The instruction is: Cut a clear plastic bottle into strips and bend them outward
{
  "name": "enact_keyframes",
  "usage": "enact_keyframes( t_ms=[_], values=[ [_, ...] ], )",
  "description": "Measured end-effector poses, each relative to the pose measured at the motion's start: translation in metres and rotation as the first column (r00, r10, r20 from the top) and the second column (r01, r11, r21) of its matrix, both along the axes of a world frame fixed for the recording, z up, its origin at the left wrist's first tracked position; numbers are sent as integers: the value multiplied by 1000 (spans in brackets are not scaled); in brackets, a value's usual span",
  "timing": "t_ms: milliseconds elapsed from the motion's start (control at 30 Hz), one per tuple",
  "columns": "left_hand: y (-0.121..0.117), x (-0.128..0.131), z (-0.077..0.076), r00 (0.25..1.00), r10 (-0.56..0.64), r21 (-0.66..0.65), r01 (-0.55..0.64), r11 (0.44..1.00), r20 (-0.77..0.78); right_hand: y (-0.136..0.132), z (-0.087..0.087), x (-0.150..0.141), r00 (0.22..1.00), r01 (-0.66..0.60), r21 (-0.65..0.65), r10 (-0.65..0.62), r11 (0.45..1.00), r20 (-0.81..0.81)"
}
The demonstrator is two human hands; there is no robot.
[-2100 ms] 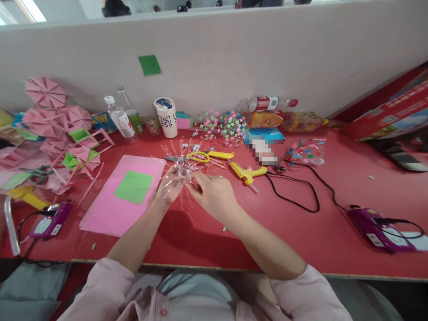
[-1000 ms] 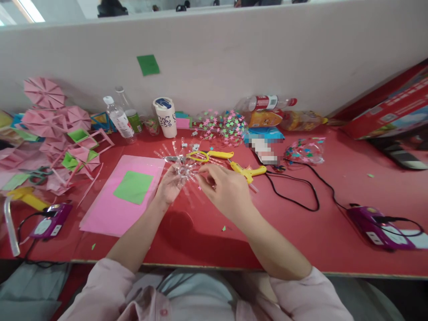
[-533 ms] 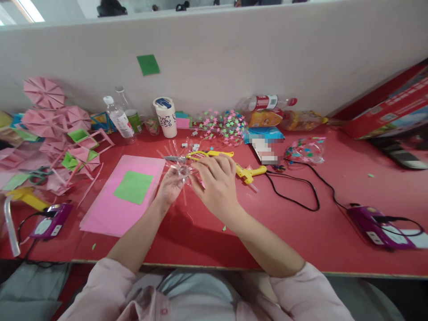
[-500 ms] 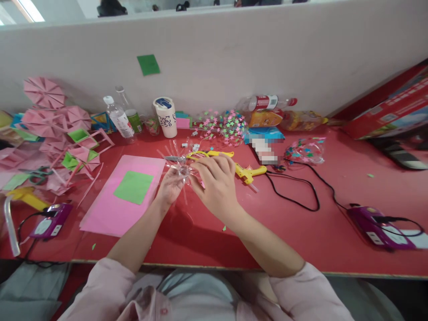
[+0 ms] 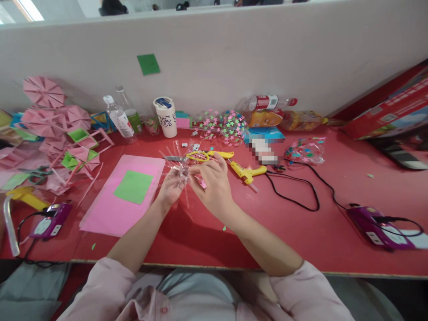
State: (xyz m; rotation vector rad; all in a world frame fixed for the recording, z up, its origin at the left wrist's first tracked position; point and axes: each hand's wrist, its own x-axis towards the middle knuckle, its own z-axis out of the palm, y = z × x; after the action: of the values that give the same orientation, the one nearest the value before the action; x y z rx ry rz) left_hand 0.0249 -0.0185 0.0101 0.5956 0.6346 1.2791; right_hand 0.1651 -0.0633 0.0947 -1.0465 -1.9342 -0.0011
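A clear plastic bottle top cut into strips [image 5: 184,172] hangs just over the red table, its thin strips fanned out around a round neck. My left hand [image 5: 171,189] holds it from the left, fingers curled about the neck side. My right hand [image 5: 214,180] pinches at its right side with thumb and forefinger, the other fingers loosely bent. The exact pinch point is small and partly hidden. Beyond the strips lie yellow-handled scissors [image 5: 199,156] and a yellow cutter [image 5: 220,154]. A bit of pink [image 5: 202,183] shows by the right thumb.
A yellow glue gun [image 5: 248,173] with a black cord lies to the right, near a purple power strip [image 5: 381,228]. Pink sheets [image 5: 110,209] bear a green paper square [image 5: 134,187]. Bottles, a white cup [image 5: 166,118] and star decorations [image 5: 234,127] line the partition. Folded pink paper shapes [image 5: 55,118] crowd the left.
My right hand drew away to the right, then came back left against the plastic strips. The bottle top has turned slightly in my left hand, which has stayed in about the same place.
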Motion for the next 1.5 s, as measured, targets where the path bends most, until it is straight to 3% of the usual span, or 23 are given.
enact_keyframes(
  t_ms=[167, 433, 700, 900, 1133, 1367, 1500],
  values=[
    [2, -1, -3, 1000, -12, 22, 12, 1000, -2, -1, -1, -2, 999, -30, -50, 31, 998, 12],
    [1, -1, 0, 1000, -13, 9, 13, 1000, 7, -4, 2, 0, 1000, 1, -19, -1, 1000, 3],
    [3, 0, 2, 999, 7, -8, -7, 1000, 42, -3, 1, 0, 998, 53, 105, -57, 993, 33],
    [1, 0, 3, 999, 4, 7, -5, 1000, 32, -1, 2, 2, 995, 16, 54, -21, 998, 95],
    [2, 0, 0, 1000, 3, 44, -3, 999, -2, -2, 4, 1, 984, 118, 68, -126, 991, 128],
    [5, -4, 4, 999, 15, -23, -14, 1000, 51, -5, 27, 20, 998, 62, 99, -64, 993, 20],
    [6, -8, 0, 999, 18, -37, -16, 999, 32, -8, 44, 37, 995, 95, 115, -92, 989, -32]
  ],
)
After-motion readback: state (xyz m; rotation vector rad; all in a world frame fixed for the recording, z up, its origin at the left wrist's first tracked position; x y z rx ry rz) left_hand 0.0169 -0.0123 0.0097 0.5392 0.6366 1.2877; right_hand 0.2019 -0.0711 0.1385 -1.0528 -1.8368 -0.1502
